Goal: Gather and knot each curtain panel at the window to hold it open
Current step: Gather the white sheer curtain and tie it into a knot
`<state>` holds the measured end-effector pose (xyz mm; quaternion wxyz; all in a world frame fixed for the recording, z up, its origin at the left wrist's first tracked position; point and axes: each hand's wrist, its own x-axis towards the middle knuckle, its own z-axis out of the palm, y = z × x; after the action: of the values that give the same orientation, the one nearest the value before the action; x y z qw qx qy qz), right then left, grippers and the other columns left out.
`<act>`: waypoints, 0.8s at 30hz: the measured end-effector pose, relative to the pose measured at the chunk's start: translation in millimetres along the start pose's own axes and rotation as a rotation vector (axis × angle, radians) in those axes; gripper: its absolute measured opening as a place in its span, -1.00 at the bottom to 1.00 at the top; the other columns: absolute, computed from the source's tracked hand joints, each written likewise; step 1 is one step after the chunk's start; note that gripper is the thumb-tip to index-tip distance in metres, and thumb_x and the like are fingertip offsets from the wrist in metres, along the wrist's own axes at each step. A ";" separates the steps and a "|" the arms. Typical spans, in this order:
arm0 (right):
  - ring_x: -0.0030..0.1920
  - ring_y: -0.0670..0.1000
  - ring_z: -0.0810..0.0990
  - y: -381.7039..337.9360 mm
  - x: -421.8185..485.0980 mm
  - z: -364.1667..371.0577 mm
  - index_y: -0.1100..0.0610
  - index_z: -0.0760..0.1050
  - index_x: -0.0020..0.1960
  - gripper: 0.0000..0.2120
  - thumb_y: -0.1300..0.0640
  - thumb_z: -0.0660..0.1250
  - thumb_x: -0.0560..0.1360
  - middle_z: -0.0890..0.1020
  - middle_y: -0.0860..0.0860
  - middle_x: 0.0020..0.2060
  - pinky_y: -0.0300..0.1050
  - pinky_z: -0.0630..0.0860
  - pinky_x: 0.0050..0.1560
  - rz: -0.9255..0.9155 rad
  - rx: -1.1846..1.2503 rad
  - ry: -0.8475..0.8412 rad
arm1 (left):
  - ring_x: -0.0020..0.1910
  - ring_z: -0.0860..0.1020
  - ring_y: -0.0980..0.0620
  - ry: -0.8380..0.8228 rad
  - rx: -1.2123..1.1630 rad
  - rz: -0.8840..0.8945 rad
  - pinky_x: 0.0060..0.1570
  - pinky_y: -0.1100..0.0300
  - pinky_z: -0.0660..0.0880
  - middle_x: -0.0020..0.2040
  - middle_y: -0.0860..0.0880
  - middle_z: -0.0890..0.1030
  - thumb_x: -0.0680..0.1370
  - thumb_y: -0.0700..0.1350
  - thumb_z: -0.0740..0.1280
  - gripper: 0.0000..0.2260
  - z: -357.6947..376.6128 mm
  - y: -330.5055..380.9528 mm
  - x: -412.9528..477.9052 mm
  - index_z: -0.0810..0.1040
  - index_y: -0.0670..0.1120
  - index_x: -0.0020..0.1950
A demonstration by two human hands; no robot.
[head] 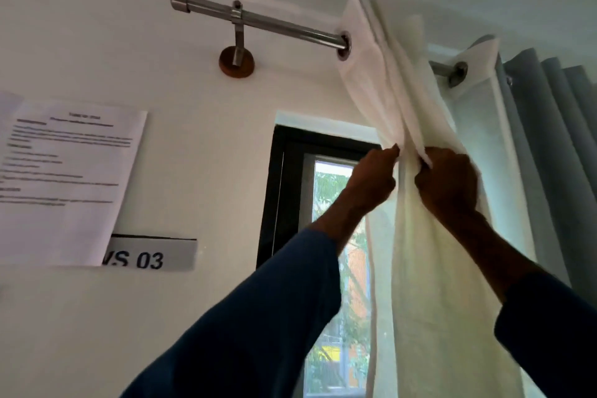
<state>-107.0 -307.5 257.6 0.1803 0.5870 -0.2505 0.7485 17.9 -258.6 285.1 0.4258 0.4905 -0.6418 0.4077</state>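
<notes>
A person reaches up with both arms, in dark blue sleeves, to a white curtain (436,268) hanging from a metal rod (290,26), just in from the rod's left end. The left hand (371,179) pinches a fold at the curtain's left edge, its fingers (386,160) curled narrow on the cloth. The right hand (447,186), close beside it, grips the bunched folds in a closed fist. The cloth draws in to a waist between the hands and falls loose below. This looks like the gathering step, with no knot visible yet. The next move probably calls for keeping the bunch tight while looping the loose length round and through. A grey-blue curtain (555,155) hangs in pleats further right along the rod, seemingly not yet dealt with. Behind is a dark-framed window (274,197) in a white wall (193,300), which carries a printed notice (71,178) and a label (151,257) reading "VS 03".
</notes>
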 end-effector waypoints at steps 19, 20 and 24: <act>-0.23 0.22 0.68 -207.4 -45.8 -5.2 0.23 0.62 0.01 -0.85 0.31 0.27 0.53 0.69 0.16 -0.26 -0.07 0.48 -0.27 -0.333 0.179 -0.056 | -0.19 0.59 -0.12 0.339 0.320 0.076 -0.27 0.04 0.52 -0.10 -0.01 0.63 0.51 -0.32 0.29 -0.64 -163.6 -79.5 -110.5 0.39 -0.01 0.24; -0.18 0.23 0.68 -216.0 -44.4 -8.7 0.23 0.60 0.01 -0.84 0.28 0.24 0.57 0.70 0.17 -0.21 -0.05 0.47 -0.24 -0.369 0.176 -0.078 | -0.21 0.57 -0.12 0.354 0.333 0.062 -0.28 0.04 0.49 -0.14 -0.02 0.61 0.48 -0.34 0.30 -0.69 -167.7 -79.3 -111.7 0.45 -0.05 0.16; -0.12 0.17 0.69 -212.8 -48.0 -19.1 0.18 0.57 0.06 -0.87 0.18 0.27 0.62 0.70 0.13 -0.12 -0.11 0.35 -0.23 -0.405 0.129 -0.127 | -0.16 0.55 -0.06 0.315 0.335 0.007 -0.20 -0.01 0.54 -0.15 -0.01 0.59 0.39 -0.36 0.34 -0.76 -172.5 -84.1 -115.5 0.57 -0.03 -0.10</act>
<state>9.8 -122.9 242.3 0.2729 0.6815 -0.0902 0.6730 143.4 -79.4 237.3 0.4319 0.4826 -0.4925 0.5814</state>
